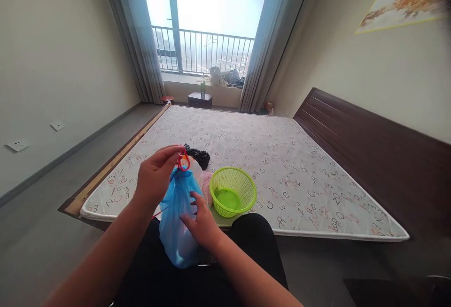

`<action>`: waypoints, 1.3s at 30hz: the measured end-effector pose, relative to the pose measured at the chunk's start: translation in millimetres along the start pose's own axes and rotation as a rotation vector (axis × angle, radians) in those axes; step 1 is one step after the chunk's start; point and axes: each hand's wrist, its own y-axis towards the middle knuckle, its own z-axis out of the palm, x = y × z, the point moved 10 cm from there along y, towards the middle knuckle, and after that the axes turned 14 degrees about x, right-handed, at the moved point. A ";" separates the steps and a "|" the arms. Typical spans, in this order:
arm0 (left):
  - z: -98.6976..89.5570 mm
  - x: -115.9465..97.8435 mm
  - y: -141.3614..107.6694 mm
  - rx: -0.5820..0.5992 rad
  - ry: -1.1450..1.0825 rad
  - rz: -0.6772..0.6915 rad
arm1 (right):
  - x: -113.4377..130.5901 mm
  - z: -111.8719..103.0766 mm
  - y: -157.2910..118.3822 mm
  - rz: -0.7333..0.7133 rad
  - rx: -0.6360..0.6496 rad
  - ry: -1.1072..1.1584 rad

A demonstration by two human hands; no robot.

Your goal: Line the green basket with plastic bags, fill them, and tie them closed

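One bulging blue plastic bag (178, 222) | red drawstring (183, 161), left hand (154, 175) | right hand (201, 226) touching

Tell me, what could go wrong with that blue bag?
The left hand pinches a thin red drawstring, so it might slip and the blue plastic bag could drop. The right hand presses on the thin plastic, which could perhaps tear. The green plastic basket sits close beside the bag, so it might get bumped.
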 end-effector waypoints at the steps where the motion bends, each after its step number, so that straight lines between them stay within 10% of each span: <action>1: 13.4 0.2 -6.2 0.095 -0.011 -0.030 | -1.0 1.4 2.8 0.048 -0.023 0.008; 6: 52.9 8.2 -30.4 0.444 -0.145 -0.140 | -5.0 -4.4 1.2 0.134 -0.008 0.110; 13: 24.9 37.1 -37.5 0.346 -0.134 -0.206 | -19.5 -35.4 -20.3 0.129 -0.031 0.561; 21: 84.8 71.2 -76.7 0.753 0.146 -0.299 | -14.6 -22.9 -29.1 0.173 0.084 0.892; 39: 90.6 78.2 -89.5 0.836 0.196 -0.358 | 5.3 -108.5 -44.5 0.175 -0.237 0.104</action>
